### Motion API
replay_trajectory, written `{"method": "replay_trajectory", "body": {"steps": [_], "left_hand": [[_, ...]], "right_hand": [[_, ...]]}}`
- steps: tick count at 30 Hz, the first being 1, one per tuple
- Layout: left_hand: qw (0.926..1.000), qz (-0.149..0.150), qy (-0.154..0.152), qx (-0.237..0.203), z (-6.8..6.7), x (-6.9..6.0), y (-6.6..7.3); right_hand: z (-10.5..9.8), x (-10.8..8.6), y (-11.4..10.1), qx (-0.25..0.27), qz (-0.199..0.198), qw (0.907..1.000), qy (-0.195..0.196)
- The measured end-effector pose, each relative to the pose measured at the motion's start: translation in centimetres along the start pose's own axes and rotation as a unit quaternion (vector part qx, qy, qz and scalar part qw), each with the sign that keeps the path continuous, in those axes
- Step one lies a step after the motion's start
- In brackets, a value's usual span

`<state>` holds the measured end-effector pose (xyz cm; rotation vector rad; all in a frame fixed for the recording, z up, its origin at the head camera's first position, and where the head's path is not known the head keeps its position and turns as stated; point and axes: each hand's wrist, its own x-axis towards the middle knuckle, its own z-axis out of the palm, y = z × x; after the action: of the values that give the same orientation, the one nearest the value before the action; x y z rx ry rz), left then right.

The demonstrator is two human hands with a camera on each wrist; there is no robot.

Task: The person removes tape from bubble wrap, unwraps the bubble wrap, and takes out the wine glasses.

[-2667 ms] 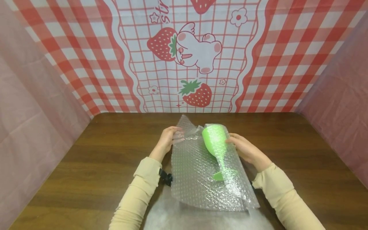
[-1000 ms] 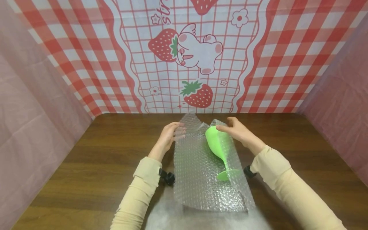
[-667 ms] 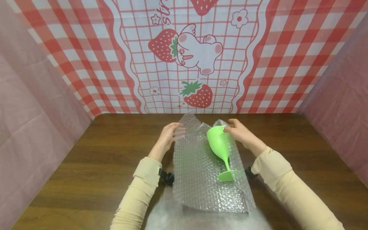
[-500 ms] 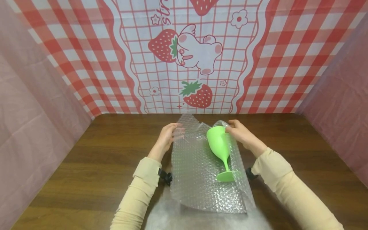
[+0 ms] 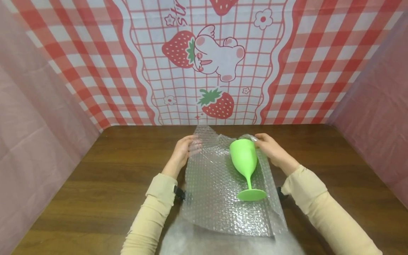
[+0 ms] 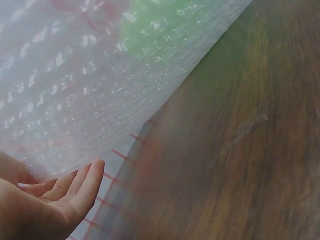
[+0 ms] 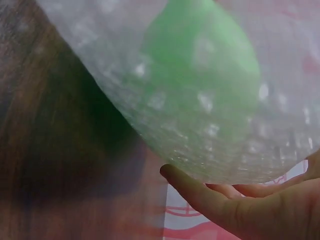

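Observation:
A green goblet (image 5: 243, 156) lies on a sheet of bubble wrap (image 5: 216, 184), its cup toward the back and its round foot toward the front. My left hand (image 5: 181, 152) holds the wrap at its far left edge, some fingers showing through the plastic. At the far right corner, beside the goblet's rim, my right hand (image 5: 273, 150) grips the wrap's edge. The left wrist view shows the fingers of the left hand (image 6: 60, 200) against the wrap's border (image 6: 100, 120). In the right wrist view the goblet (image 7: 200, 75) shows blurred through the plastic above my right hand (image 7: 255, 205).
A brown wooden table (image 5: 111, 184) lies under the wrap. Pale silvery material (image 5: 229, 246) spreads at the front edge. Behind stands a red and white checked cloth (image 5: 216, 63) with strawberry prints, and pink fabric (image 5: 41, 106) hangs at both sides.
The wrap's right flap has been drawn off the goblet to the right, so its cup and foot now show uncovered. My right hand has shifted slightly right; the wrap's left part has moved slightly left.

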<state>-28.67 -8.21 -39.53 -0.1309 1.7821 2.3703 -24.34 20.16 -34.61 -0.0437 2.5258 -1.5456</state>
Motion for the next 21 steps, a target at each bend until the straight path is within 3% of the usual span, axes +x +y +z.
{"method": "replay_trajectory", "body": {"steps": [12,21], "left_hand": [[0.9997,-0.003,0.017,-0.02,0.1,0.0,-0.3],[0.9996,-0.005,0.027,-0.005,-0.1,0.3,-0.5]], "right_hand": [[-0.5,-0.4,1.2,0.047,-0.008,0.9988,0.011],[-0.9,-0.4,2.2,0.076,-0.007,0.9971,-0.005]]}}
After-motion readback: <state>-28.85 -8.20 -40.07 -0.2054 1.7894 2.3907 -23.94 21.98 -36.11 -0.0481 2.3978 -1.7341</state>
